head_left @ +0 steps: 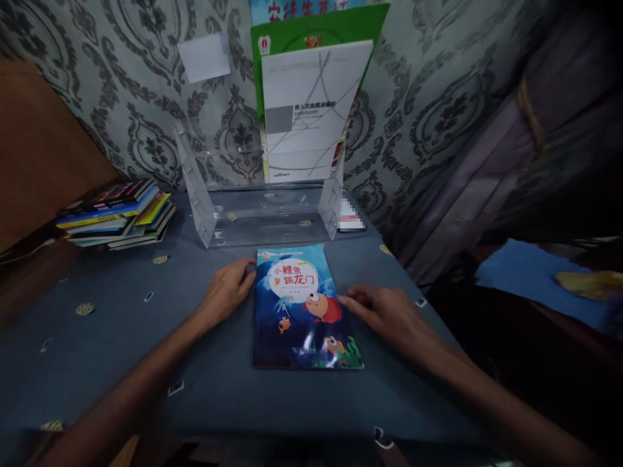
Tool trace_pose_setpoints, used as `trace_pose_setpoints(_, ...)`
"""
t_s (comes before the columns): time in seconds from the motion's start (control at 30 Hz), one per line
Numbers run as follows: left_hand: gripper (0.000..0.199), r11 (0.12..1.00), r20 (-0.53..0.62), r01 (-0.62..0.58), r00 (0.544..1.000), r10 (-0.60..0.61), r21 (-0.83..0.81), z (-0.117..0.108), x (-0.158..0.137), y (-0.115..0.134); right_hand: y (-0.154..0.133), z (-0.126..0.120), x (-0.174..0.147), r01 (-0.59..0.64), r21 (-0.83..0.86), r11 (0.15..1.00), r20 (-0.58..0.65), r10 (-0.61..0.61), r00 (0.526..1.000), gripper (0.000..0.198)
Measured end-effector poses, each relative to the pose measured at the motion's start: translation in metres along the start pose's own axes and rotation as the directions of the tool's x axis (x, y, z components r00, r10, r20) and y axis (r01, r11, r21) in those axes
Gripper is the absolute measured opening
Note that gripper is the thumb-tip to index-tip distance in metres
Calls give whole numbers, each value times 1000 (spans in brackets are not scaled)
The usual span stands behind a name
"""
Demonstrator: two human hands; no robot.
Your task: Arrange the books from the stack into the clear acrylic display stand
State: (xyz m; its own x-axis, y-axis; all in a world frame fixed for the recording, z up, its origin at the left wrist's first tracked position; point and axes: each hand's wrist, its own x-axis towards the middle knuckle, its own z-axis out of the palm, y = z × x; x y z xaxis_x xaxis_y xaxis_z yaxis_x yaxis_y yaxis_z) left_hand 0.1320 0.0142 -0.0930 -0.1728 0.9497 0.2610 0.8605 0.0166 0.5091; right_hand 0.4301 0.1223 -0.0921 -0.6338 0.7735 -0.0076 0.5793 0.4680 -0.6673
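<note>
A blue picture book (302,324) with red Chinese lettering and cartoon fish on its cover lies flat and closed on the table. My left hand (228,285) is at its upper left edge, thumb and fingers bent in against the side. On the opposite edge, my right hand (392,318) has its thumb tip at the cover's border while the other fingers curl inward. Between them, the two hands hold the book by its sides. Just behind it stands a clear acrylic book rack (267,224), its lower tiers bare.
On the rack's back tier lean a white booklet (311,149) and a green book (316,26). A stack of books (119,214) sits at the left, near a brown panel (43,155). A dark curtain (481,155) hangs right, above blue cloth (525,279) beyond the table's edge.
</note>
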Motion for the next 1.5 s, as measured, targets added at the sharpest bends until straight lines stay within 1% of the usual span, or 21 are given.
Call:
trace_pose_setpoints(0.03,28,999,-21,-49,999,49,12,2,3,-1,-3,-2,4,41,-81,996,-66,-46,997,39)
trace_pose_setpoints(0.07,29,996,-36,-92,995,93,17,5,5,-3,-8,-3,10,86,-133,987,-106,-100,989,37)
trace_pose_setpoints(0.13,33,987,-40,-156,987,157,23,12,10,-8,-20,3,24,211,-162,964,-126,-232,965,34)
trace_pose_setpoints(0.2,36,981,-25,-189,982,190,33,21,14,-13,-34,16,42,364,-145,920,-103,-380,919,32)
trace_pose_setpoints(0.23,36,979,-19,-201,979,202,39,25,15,-16,-40,23,51,431,-131,893,-68,-442,895,34)
trace_pose_setpoints(0.27,37,976,-18,-211,977,212,50,28,16,-18,-44,31,60,482,-123,868,-17,-487,873,37)
trace_pose_setpoints(0.3,38,974,-21,-217,975,219,63,30,16,-20,-46,38,69,507,-120,853,25,-508,861,40)
trace_pose_setpoints(0.37,38,970,-29,-224,973,227,94,34,16,-22,-42,49,82,511,-132,849,99,-502,859,44)
trace_pose_setpoints(0.43,37,968,-21,-220,974,224,124,35,15,-22,-30,54,89,483,-155,862,106,-472,875,44)
trace_pose_setpoints(0.5,37,966,-6,-212,977,215,147,35,14,-21,-13,52,92,454,-175,874,56,-451,891,44)
trace_pose_setpoints(0.6,37,967,5,-193,981,195,166,35,15,-19,10,41,95,405,-191,894,-45,-421,906,43)
trace_pose_setpoints(0.7,37,970,9,-174,984,175,171,36,15,-18,20,33,97,363,-195,911,-108,-388,915,40)
trace_pose_setpoints(0.87,38,972,18,-177,984,177,154,35,14,-19,17,34,96,366,-211,906,-120,-396,910,40)
trace_pose_setpoints(1.0,39,972,35,-180,984,177,151,34,14,-19,15,35,93,389,-218,895,-101,-417,903,40)
trace_pose_setpoints(1.27,42,962,55,-166,986,157,219,38,11,-17,13,37,90,373,-266,889,-63,-402,913,41)
trace_pose_setpoints(1.5,42,953,47,-153,988,146,263,38,8,-15,14,42,89,393,-302,869,-51,-426,903,41)
